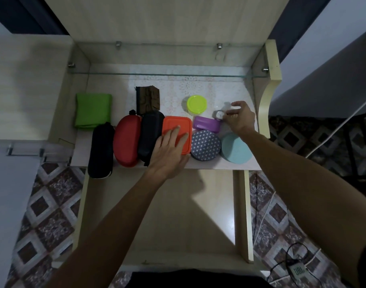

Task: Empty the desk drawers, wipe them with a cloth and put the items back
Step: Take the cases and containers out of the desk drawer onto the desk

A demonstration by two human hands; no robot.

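Note:
An open, empty drawer [217, 235] juts out below the desk top [119, 80]. On the desk lie a folded green cloth [93, 110], a black pouch [100, 149], a red case [127, 141], a dark case [149, 132], an orange-lidded box [173, 126], a purple box [206, 124], a patterned round tin [206, 145], a teal round lid [236, 148], a lime-lidded jar [196, 104] and a brown wallet [147, 98]. My left hand [169, 151] rests flat on the orange box. My right hand [239, 118] pinches a small clear object [218, 114] beside the purple box.
A glass shelf [167, 74] spans the desk above the items. A white cabinet [22, 90] stands at the left. The floor is patterned tile, with a small speaker [298, 272] and cables at the lower right. A dark chair [333, 80] is at the right.

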